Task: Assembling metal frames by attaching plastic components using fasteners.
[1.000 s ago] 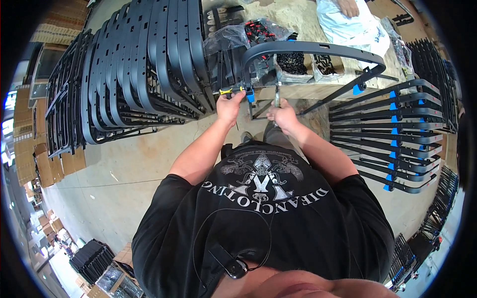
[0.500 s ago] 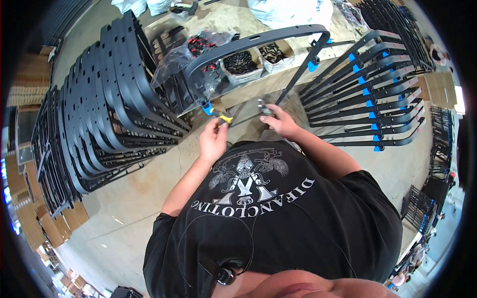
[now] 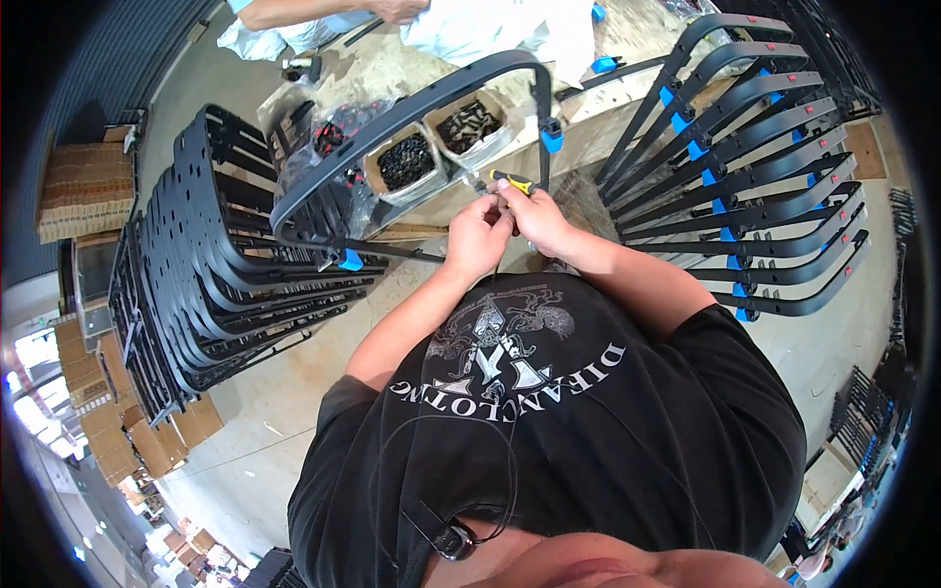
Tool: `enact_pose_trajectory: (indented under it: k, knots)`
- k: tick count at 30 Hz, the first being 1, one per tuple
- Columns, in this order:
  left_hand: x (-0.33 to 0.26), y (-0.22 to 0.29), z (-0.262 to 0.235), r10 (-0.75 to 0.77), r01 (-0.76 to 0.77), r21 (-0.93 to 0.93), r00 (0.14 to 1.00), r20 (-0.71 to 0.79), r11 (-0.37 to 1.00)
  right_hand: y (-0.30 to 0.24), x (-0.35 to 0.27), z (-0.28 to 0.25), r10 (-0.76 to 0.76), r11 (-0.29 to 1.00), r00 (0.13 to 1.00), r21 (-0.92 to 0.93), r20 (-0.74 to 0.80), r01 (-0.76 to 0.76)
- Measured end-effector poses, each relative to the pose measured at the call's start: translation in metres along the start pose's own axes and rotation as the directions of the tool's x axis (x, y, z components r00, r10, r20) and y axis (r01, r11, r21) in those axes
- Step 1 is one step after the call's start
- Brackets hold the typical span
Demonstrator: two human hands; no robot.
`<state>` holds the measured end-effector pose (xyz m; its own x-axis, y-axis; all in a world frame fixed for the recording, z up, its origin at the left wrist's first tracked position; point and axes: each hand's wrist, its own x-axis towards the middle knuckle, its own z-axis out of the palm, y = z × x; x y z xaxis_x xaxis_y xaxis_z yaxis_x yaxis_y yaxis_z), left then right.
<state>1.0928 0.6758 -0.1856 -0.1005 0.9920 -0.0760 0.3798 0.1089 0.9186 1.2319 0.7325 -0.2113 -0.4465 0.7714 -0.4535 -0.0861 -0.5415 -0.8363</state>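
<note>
My left hand [image 3: 478, 237] and my right hand [image 3: 541, 221] meet in front of my chest, fingertips almost touching. In my right hand is a yellow-and-black handled tool [image 3: 514, 183], its exact kind unclear. My left fingers are pinched together; whatever they hold is hidden, though a small dark piece shows just above them. Around and beyond my hands arches a black bent metal frame [image 3: 412, 103], with a blue clip [image 3: 552, 142] near its right end and another blue clip [image 3: 350, 260] at its lower left.
Boxes of small black parts [image 3: 404, 165] and brownish parts [image 3: 469, 127] stand on the workbench [image 3: 588, 118]. Stacked black frames [image 3: 211, 245] fill the left; frames with blue clips [image 3: 720, 206] fan out at right. Across the bench a co-worker's hand [image 3: 400, 10] touches white bags [image 3: 490, 29].
My hands have come together. The yellow-and-black tool has gone from my left hand to my right. The bent frame has shifted left in view, and a co-worker's arm has appeared.
</note>
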Motion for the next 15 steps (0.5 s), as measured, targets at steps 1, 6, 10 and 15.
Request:
enact_pose_trajectory:
  k: [1,6,10,15]
  knots:
    - [0.006,-0.009,0.014,-0.062,0.061,-0.080,0.998,-0.015,0.995,-0.007,0.000,-0.016,0.023,1.000,0.999,-0.015,0.029,-0.022]
    - [0.056,-0.010,0.064,-0.184,0.143,-0.449,0.982,-0.047,0.882,-0.049,-0.011,-0.066,-0.001,0.995,0.989,-0.102,0.148,0.017]
    - [0.083,-0.018,0.085,-0.138,0.121,-0.277,0.990,-0.042,0.953,-0.025,0.010,-0.101,-0.264,0.924,0.961,-0.310,-0.088,0.226]
    - [0.102,0.014,0.090,-0.493,0.495,-0.034,0.869,0.036,0.868,-0.043,0.024,-0.155,-0.243,0.853,0.921,-0.520,-0.306,0.053]
